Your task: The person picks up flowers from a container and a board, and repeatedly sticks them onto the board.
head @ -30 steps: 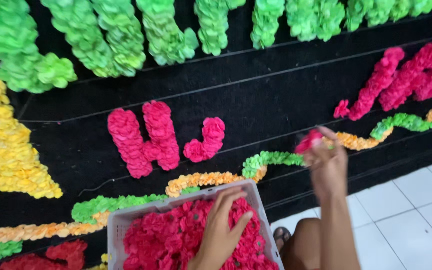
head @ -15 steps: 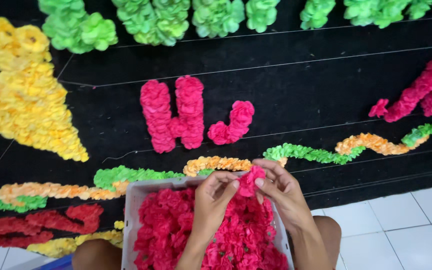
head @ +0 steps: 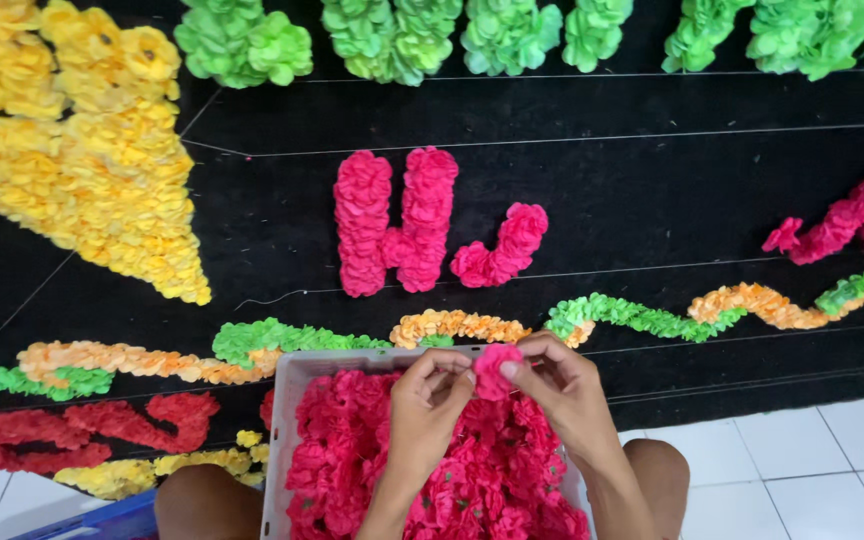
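Observation:
Both hands meet over a white plastic basket heaped with pink paper flowers. My left hand and my right hand pinch one pink paper flower between their fingertips, just above the basket's far rim. Straight ahead stands a black board bearing pink flower letter shapes and a curved pink piece.
The board also carries a yellow flower wedge at left, green clusters along the top, a wavy orange-and-green garland, pink strokes at right and red and yellow bands low left. White floor tiles lie at lower right. My knees flank the basket.
My right hand came down from the garland to the basket. Both hands now hold one pink flower together, lifted off the pile. The view has shifted left.

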